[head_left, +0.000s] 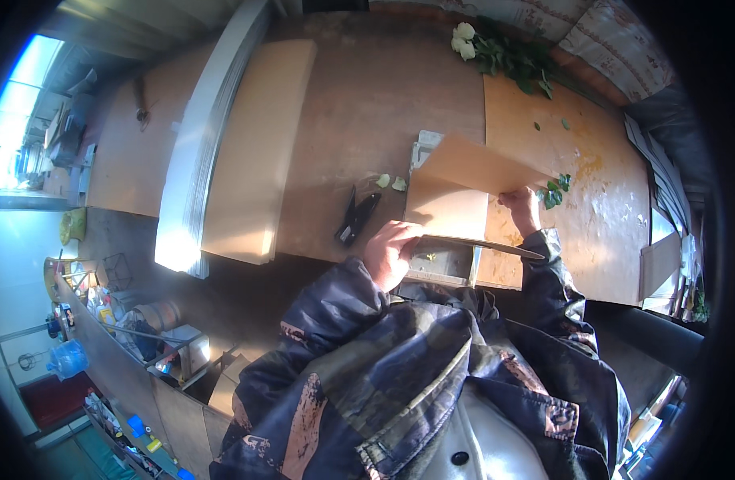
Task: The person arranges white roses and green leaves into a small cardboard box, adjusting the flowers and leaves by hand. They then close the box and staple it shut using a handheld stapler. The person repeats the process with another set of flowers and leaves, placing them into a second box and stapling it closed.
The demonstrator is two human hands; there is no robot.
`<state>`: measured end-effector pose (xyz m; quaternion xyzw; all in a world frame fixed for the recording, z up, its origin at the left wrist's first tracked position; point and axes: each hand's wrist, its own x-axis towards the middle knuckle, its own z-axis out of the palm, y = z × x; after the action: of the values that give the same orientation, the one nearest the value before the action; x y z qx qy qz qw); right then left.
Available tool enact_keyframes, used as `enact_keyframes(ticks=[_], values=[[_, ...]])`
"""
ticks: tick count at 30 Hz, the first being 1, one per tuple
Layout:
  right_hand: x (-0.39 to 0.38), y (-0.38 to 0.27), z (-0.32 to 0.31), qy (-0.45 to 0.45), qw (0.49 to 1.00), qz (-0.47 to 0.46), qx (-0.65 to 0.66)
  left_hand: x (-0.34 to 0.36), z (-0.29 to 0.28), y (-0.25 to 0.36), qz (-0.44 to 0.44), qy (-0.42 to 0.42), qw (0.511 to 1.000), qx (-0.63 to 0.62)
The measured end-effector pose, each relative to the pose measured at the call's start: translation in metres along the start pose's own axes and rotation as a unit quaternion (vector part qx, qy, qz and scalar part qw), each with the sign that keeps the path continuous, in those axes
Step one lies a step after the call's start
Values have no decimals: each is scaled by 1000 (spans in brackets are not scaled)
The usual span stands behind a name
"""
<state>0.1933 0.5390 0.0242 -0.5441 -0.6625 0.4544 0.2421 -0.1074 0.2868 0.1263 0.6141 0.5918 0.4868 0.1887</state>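
Note:
A brown cardboard sheet (481, 166), bent along a fold, is in front of me at the table's near edge. My left hand (390, 253) is closed on its near left corner, the thumb turned under and partly hidden. At the right end of the raised flap, my right hand (521, 210) pinches the edge between thumb and fingers. Just beyond the right hand is a small sprig of green leaves (554, 192). A black hand tool, stapler-like in shape, (357, 216) lies left of the cardboard. Part of a grey metal frame (439, 262) shows beneath the cardboard.
White-edged sheets (201, 144) and brown cardboard sheets (259, 148) are stacked on the left. White roses (463, 42) with leafy stems lie at the far right. Loose pale petals (391, 182) are near the tool. More sheets (663, 192) stand along the right edge.

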Motion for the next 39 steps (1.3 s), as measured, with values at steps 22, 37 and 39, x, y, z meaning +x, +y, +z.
enact_keyframes(ticks=[22, 37, 39], values=[[8, -33, 1, 44, 977, -20, 209, 11, -15, -12, 17, -13, 1000, 23], [23, -27, -6, 54, 996, 26, 64, 15, -28, -29, -73, -4, 997, -24], [16, -30, -11, 46, 999, -5, 12, 12, -65, -48, -105, 39, 993, 26]])
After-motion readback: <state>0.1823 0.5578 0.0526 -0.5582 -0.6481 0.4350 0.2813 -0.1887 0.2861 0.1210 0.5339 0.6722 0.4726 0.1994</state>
